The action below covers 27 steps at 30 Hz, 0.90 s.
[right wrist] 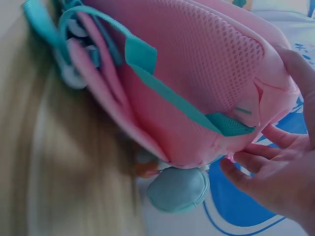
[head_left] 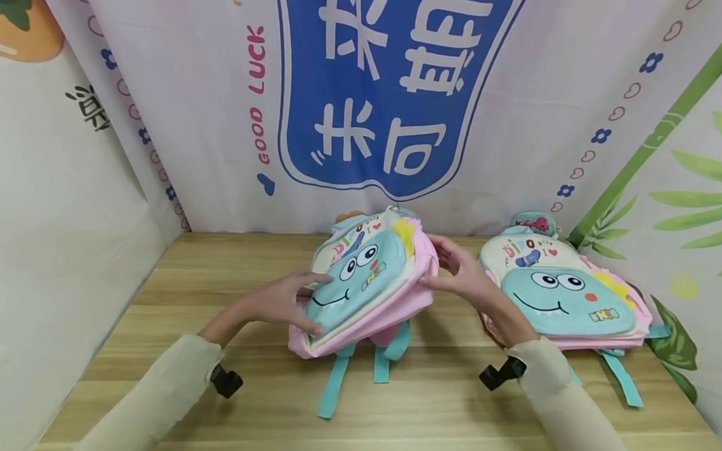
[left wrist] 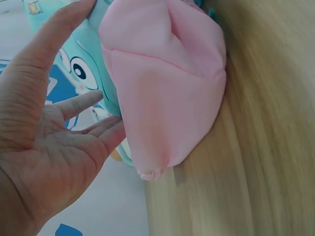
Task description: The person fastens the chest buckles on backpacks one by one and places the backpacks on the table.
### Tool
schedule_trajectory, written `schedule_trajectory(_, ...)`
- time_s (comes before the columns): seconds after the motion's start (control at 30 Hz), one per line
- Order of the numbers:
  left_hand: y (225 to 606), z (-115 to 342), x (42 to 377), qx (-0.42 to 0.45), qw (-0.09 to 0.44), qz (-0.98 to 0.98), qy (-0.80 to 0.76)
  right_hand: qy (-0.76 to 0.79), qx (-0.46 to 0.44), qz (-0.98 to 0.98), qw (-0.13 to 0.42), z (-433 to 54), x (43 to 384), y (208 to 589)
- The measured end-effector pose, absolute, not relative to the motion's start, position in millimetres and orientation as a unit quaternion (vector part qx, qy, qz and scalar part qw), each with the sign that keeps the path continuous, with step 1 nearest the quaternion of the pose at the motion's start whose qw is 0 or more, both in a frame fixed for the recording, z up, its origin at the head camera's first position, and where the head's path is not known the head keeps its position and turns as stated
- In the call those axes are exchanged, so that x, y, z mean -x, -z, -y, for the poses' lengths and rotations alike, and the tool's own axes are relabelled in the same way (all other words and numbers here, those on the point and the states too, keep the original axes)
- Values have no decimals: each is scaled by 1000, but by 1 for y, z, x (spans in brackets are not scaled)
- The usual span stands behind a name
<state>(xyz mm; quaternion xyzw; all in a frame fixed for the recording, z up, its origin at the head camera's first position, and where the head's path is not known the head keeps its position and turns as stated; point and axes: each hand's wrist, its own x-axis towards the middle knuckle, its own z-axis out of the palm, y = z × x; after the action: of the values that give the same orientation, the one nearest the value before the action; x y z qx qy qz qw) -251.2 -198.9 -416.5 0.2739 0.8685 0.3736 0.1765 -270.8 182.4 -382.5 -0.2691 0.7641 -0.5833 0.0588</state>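
Observation:
A small pink backpack (head_left: 364, 287) with a teal dinosaur-face pocket leans tilted on the wooden table, its right side raised. My left hand (head_left: 285, 300) is at its left side, fingers spread and fairly straight; the left wrist view shows fingertips (left wrist: 101, 96) right at the teal front beside the pink base (left wrist: 162, 93). On the other side, my right hand (head_left: 462, 275) holds the pink edge between thumb and fingers. From the right wrist view, the bag's mesh back (right wrist: 197, 54), teal strap (right wrist: 170, 93) and a small round teal pouch (right wrist: 179, 189) show.
A second, matching backpack (head_left: 568, 301) lies face up at the table's right, its teal strap (head_left: 622, 379) trailing toward the front. Behind the wooden table (head_left: 235, 409) hangs a printed cloth (head_left: 218, 143). Black wrist cameras (head_left: 226, 382) sit on both sleeves.

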Motion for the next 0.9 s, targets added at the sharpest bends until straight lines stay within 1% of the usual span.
schedule_trajectory(0.3, 420, 187, 255, -274, 184, -858, -393, 536, 331, -775, 45, -179, 280, 351)
schedule_trajectory(0.9, 423, 169, 258, -303, 188, -825, -438, 426, 416, -800, 74, -162, 290, 296)
